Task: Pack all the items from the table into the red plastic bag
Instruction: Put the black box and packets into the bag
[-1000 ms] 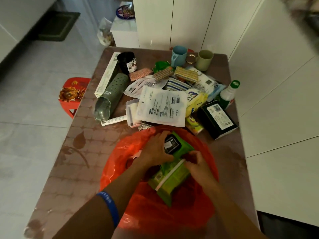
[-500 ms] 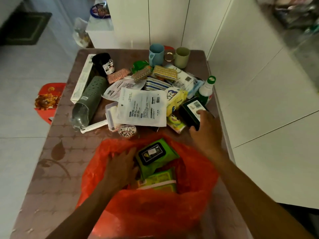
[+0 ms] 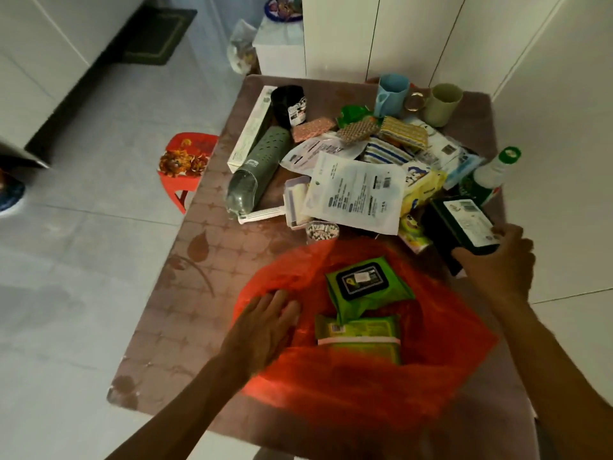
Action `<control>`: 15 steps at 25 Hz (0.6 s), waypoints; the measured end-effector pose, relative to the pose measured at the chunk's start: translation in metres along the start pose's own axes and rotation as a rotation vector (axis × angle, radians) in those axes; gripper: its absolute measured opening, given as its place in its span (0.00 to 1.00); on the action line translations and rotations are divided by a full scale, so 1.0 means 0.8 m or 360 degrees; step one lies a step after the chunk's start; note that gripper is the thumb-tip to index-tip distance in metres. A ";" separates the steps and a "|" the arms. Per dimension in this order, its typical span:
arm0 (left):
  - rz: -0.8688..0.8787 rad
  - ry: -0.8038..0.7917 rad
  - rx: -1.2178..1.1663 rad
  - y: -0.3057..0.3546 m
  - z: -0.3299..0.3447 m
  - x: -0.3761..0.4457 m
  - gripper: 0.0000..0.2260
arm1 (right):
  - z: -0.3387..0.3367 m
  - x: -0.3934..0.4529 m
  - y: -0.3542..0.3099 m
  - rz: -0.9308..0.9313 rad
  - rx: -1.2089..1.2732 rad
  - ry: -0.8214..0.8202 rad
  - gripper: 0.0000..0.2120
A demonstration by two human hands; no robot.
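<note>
While the packing is under way, the table (image 3: 212, 280) is taken up at its near edge by the red plastic bag (image 3: 447, 353), which is spread wide so that things can be dropped straight in. Beyond it, the unpacked pile is heaped toward the far side: a white pouch (image 3: 356, 194), a grey bottle (image 3: 257, 171) lying on its side, two cups and smaller packets. Inside the bag, two green wipes packs (image 3: 365, 287) are already laid, one overlapping the other. The bag's left rim is pressed flat by the left hand (image 3: 265, 323), fingers straight, apparently to keep the mouth open. A dark box (image 3: 461, 224) is gripped by the right hand (image 3: 497, 260), just beside the bag's far right edge, probably next to go in.
</note>
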State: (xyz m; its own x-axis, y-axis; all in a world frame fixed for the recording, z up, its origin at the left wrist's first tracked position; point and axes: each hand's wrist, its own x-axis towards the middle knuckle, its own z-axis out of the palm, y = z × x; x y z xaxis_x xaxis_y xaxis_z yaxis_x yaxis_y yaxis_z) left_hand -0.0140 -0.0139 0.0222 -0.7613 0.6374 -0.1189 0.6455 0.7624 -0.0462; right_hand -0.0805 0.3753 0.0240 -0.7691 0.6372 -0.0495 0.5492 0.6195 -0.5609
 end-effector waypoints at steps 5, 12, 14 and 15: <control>0.0041 0.0024 -0.0327 0.005 -0.001 -0.017 0.16 | -0.072 -0.154 -0.037 -0.0526 0.0513 -0.0300 0.34; 0.0223 -0.0632 -0.0681 -0.004 0.008 -0.060 0.23 | 0.015 -0.226 -0.075 -0.0795 -0.0381 -0.1017 0.34; 0.0228 -0.0632 -0.0776 -0.008 0.007 -0.059 0.23 | 0.057 -0.234 -0.095 -0.0911 -0.0361 -0.0897 0.35; 0.0217 -0.0557 -0.0884 -0.007 0.004 -0.059 0.20 | 0.077 -0.239 -0.107 -0.0991 -0.0341 -0.0865 0.35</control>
State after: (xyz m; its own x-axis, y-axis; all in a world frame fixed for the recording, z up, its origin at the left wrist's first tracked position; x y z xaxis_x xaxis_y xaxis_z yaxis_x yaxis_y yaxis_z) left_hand 0.0182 -0.0489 0.0249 -0.5501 0.7296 -0.4063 0.5358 0.6815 0.4984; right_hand -0.0009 0.1722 0.0304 -0.9712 -0.1230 -0.2041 -0.0180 0.8919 -0.4518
